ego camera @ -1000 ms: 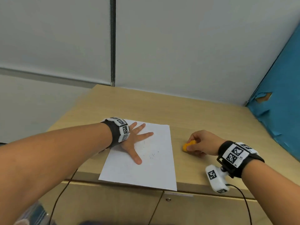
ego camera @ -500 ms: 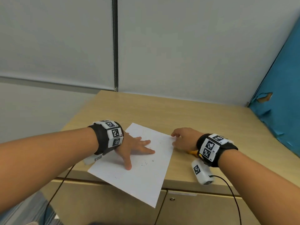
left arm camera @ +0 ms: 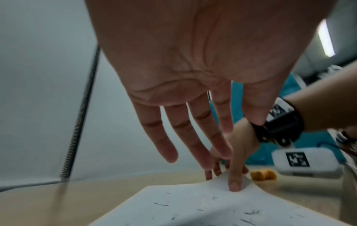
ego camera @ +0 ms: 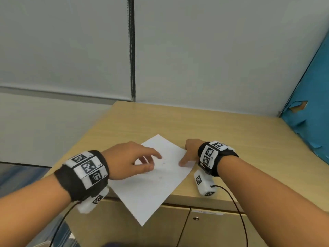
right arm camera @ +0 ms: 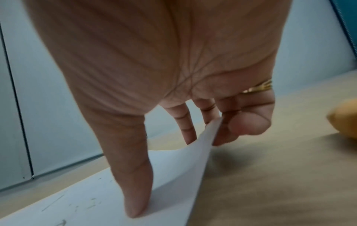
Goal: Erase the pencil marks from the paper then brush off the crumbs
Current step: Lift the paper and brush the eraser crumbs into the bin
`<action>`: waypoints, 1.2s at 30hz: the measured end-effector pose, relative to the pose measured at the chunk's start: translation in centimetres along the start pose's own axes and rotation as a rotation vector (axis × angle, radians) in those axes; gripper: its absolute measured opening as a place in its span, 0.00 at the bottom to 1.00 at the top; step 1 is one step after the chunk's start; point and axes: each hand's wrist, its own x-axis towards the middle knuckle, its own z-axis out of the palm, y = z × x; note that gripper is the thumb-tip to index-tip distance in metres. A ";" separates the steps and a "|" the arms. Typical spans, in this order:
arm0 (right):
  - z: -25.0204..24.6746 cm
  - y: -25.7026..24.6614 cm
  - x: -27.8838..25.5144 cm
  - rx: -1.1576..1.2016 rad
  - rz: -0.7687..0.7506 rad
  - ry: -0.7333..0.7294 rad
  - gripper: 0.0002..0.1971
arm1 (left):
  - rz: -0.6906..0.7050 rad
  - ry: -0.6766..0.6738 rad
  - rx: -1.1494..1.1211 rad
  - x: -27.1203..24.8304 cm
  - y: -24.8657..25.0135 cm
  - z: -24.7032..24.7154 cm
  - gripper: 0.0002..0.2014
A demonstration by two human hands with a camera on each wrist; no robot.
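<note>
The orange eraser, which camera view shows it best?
The left wrist view: the eraser lies whole on the desk beyond the paper. The right wrist view catches only its blurred edge; the head view hides it behind the right hand.

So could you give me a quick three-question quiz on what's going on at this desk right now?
1. True or false: the right hand pinches the edge of the paper and lifts it.
2. Where is the orange eraser? A) in the left hand B) lying on the desk beside the paper C) on top of the paper
3. Fill in: the left hand hovers over the paper with its fingers ____.

Key: 1 true. 2 B. 3 spread; it holds nothing, and dark crumbs lie on the sheet under it.
</note>
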 end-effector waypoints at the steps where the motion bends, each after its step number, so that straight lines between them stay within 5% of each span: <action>1: 0.1 0.3 -0.3 0.018 0.000 0.007 0.20 | -0.036 0.059 -0.054 -1.2 -0.2 0.3 0.15; 6: 1.4 1.7 -1.8 0.192 0.008 0.126 0.06 | -0.312 0.182 -0.344 -7.6 -0.9 2.8 0.11; 9: 2.4 2.8 -2.7 0.366 0.013 0.093 0.06 | -0.469 0.295 -0.554 -11.1 -1.0 4.9 0.20; 14: 3.4 4.4 -4.6 0.656 0.004 0.006 0.08 | -0.702 0.294 -0.785 -13.1 -0.4 8.1 0.36; 22: 6.1 5.5 -8.4 0.953 -0.059 -0.085 0.18 | -0.693 0.509 -1.203 -11.8 -0.1 8.9 0.33; 30: 8.0 4.3 -10.8 1.241 -0.115 -0.175 0.14 | -0.663 0.646 -1.282 -12.9 -2.2 10.2 0.22; 34: 8.8 1.5 -11.1 1.444 -0.142 -0.279 0.11 | -0.569 0.613 -1.296 -16.5 -3.2 9.8 0.45; 36: 9.7 -0.7 -11.1 1.514 -0.181 -0.340 0.12 | -0.566 0.608 -1.266 -19.0 -3.7 9.5 0.44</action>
